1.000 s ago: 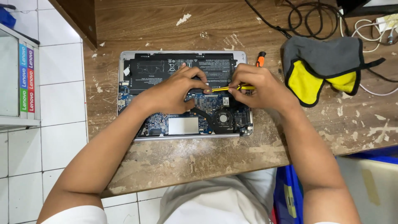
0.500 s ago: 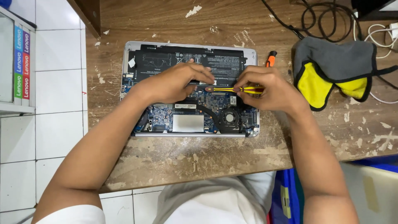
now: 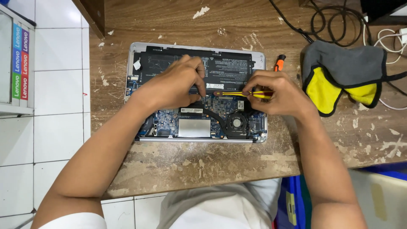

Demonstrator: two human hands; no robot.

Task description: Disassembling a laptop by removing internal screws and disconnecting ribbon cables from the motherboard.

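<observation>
Probing an opened laptop on the desk.
Your right hand pinches yellow tweezers (tips at the board); your left hand presses the battery, holding nothing.

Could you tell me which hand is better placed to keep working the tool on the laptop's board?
Probably the right hand: it already grips the yellow tool, whose tip points at the board beside the battery. The left hand rests on the laptop, steadying it.

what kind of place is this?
Probably a small electronics repair bench. An opened laptop lies with its board and fan bare on a worn wooden table; the right hand holds a yellow tool over it, with tangled cables nearby.
</observation>
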